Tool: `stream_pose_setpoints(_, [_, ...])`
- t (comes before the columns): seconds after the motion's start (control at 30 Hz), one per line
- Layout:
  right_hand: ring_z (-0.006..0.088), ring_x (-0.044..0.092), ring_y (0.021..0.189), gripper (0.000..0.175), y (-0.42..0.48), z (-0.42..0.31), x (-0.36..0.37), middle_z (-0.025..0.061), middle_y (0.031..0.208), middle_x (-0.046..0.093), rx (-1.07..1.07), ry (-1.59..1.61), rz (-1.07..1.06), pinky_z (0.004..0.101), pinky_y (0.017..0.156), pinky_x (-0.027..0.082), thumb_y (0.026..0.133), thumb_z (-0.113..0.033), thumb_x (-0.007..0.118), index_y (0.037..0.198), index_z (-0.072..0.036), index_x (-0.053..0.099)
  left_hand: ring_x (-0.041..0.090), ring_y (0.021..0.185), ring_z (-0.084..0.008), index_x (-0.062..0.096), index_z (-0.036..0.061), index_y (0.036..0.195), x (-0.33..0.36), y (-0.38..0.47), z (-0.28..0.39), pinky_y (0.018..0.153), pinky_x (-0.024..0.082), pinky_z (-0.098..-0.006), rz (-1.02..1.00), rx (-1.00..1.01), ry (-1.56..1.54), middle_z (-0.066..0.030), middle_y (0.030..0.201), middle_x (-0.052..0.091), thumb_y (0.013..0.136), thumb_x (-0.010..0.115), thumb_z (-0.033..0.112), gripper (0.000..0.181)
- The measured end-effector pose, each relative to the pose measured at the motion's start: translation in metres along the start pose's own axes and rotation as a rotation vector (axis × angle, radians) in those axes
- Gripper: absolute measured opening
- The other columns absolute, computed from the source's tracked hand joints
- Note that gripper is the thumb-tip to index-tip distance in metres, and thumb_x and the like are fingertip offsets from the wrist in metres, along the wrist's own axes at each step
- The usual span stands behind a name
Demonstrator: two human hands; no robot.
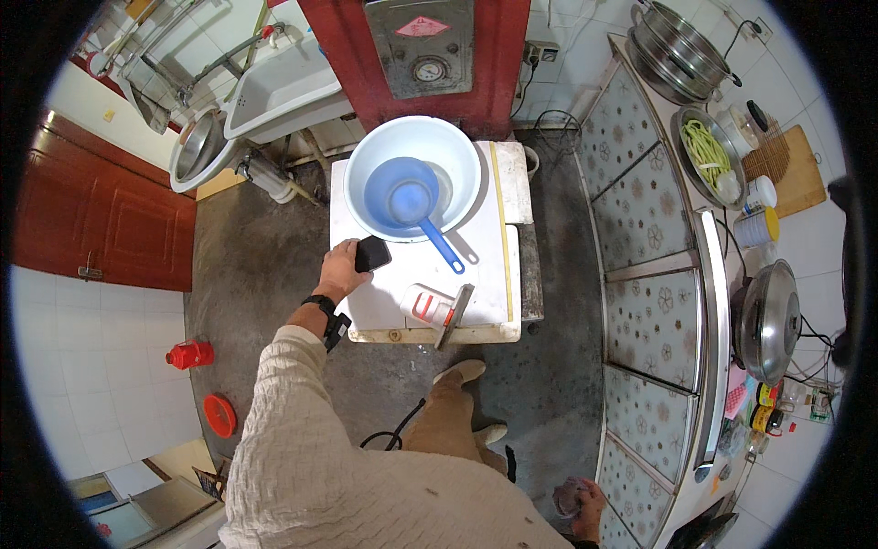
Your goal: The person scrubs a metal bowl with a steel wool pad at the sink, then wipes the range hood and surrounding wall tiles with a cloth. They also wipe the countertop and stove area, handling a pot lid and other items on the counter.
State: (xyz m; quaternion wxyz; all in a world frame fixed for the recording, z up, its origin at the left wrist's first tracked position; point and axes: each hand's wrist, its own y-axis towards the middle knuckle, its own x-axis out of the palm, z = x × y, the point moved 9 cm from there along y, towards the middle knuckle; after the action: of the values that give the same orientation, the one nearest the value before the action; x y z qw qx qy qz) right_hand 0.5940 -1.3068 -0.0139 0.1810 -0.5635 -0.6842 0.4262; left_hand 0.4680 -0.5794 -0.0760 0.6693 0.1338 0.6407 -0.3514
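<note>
My left hand (341,266) rests at the left edge of a white-topped small table (384,302), its fingers on a black smartphone (372,254). Down at the lower right, my right hand (590,511) holds a crumpled, pinkish translucent item (568,497), perhaps a plastic bag. A large white basin (458,147) stands on the table beyond the phone. Inside it lies a blue plastic dipper (410,199), its handle reaching over the near rim. Nearer me, a white packet with red marks (425,305) lies beside a flat metal-bladed tool (454,317) that overhangs the front edge.
A ceramic sink (288,82) is at the upper left. Along the right runs a counter (710,295) with a tray of green beans (710,154), a lidded pan (772,321) and steamer pots (679,51). A red jug (190,354) and red basin (219,416) are on the left.
</note>
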Motion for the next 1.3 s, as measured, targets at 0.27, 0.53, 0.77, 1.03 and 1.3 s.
stream_pose_setpoints(0.27, [0.0270,0.065,0.084,0.037,0.000,0.021,-0.003,0.0161,0.096,0.063,0.074,0.127,0.039,0.0415,0.076,0.056,0.073,0.001,0.048,0.108,0.007,0.055,0.048,0.120,-0.0325,0.041,0.0023,0.136,0.004,0.006,-0.006,0.101,0.044,-0.0393,-0.023,-0.009,-0.082,-0.0153,0.134,0.045,0.067,0.079,0.029,0.084])
stream_pose_setpoints(0.53, [0.0269,0.064,0.084,0.041,0.013,0.027,-0.006,0.0149,0.096,0.063,0.057,0.103,-0.001,0.0397,0.077,0.054,0.072,0.000,0.048,0.111,0.007,0.054,0.047,0.121,-0.0318,0.040,0.0032,0.138,0.010,0.013,-0.012,0.101,0.043,-0.0373,-0.049,-0.013,-0.066,-0.0154,0.134,0.046,0.065,0.080,0.030,0.087])
stream_pose_setpoints(0.77, [0.0271,0.064,0.088,0.042,0.033,0.036,-0.008,0.0139,0.098,0.064,0.076,0.081,-0.026,0.0381,0.079,0.053,0.072,0.000,0.049,0.113,0.005,0.056,0.047,0.122,-0.0340,0.041,0.0028,0.137,0.009,0.016,-0.011,0.102,0.042,-0.0388,-0.061,-0.021,-0.052,-0.0175,0.134,0.046,0.063,0.081,0.030,0.089])
stream_pose_setpoints(1.03, [0.0255,0.064,0.090,0.040,0.016,-0.001,0.013,0.0136,0.101,0.063,0.074,0.132,-0.006,0.0372,0.081,0.053,0.076,-0.002,0.052,0.116,0.004,0.055,0.043,0.125,-0.0373,0.041,0.0031,0.137,-0.008,-0.002,-0.024,0.105,0.039,-0.0403,0.084,0.035,-0.198,-0.0205,0.135,0.046,0.061,0.084,0.027,0.090])
stream_pose_setpoints(1.3, [0.0115,0.062,0.094,0.038,-0.003,-0.016,-0.011,0.0104,0.112,0.065,-0.050,-0.004,-0.146,0.0221,0.075,0.050,0.091,-0.015,0.060,0.127,-0.003,0.055,0.062,0.102,-0.0225,0.061,0.0027,0.119,-0.054,-0.074,-0.058,0.088,0.048,-0.0328,-0.042,-0.181,-0.704,-0.0121,0.112,0.065,0.086,0.069,0.022,0.039])
